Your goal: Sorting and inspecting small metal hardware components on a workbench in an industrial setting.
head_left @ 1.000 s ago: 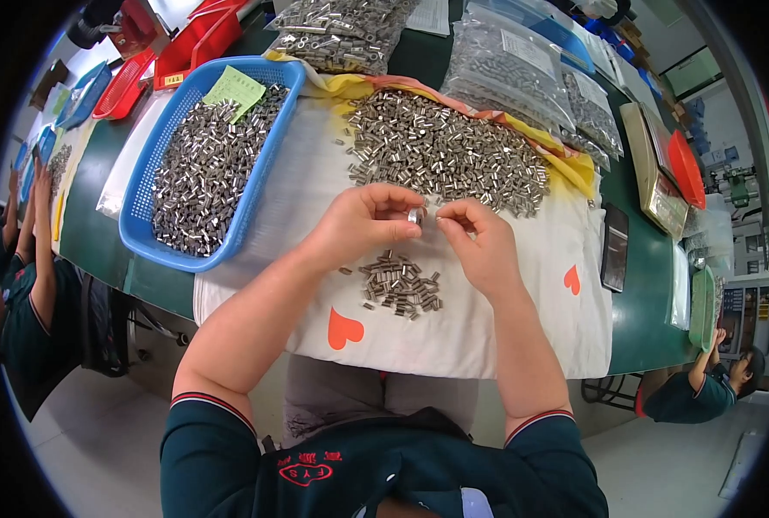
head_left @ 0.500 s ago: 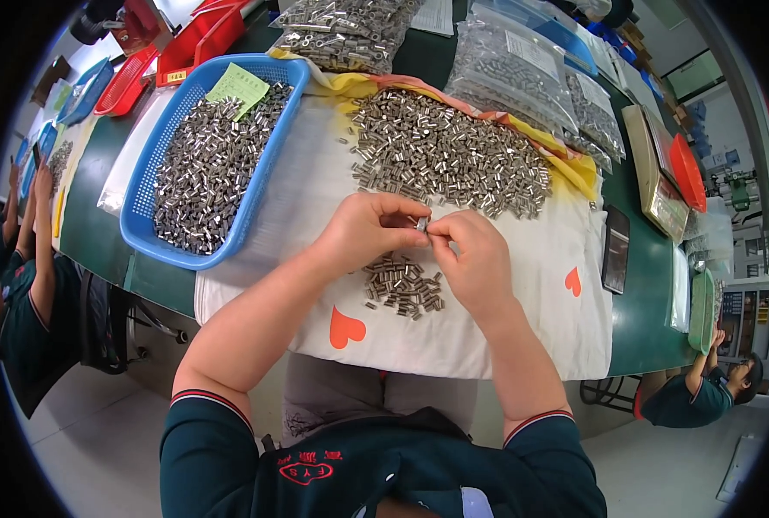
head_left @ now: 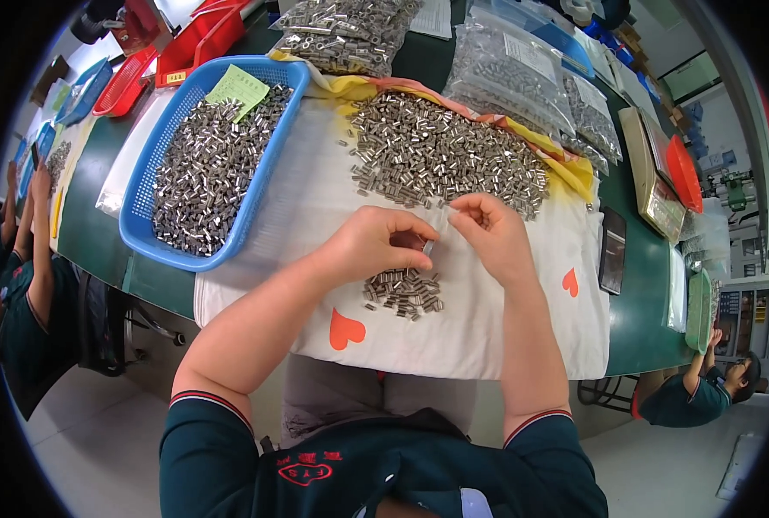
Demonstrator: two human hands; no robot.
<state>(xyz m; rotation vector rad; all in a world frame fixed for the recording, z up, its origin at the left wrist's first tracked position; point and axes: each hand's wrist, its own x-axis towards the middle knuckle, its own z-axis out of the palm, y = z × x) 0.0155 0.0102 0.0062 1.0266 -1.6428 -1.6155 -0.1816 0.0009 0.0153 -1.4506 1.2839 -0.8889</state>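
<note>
Above a small heap of short metal cylinders, my left hand curls its thumb and fingers around a small shiny metal piece; its exact shape is too small to tell. My right hand is apart from the left, its thumb and forefinger pinched at the near edge of a large pile of metal cylinders. Whether a cylinder sits between those fingertips I cannot make out. Both piles lie on a white cloth with red hearts.
A blue basket full of similar metal pieces, with a yellow-green note, stands at left. Bags of metal parts lie behind the pile. A dark phone rests at right. Red trays stand far left; other people sit at both sides.
My hands were together at the small metal piece. The right hand has since moved away, up to the large pile's near edge, while the left has lowered slightly, still holding the piece.
</note>
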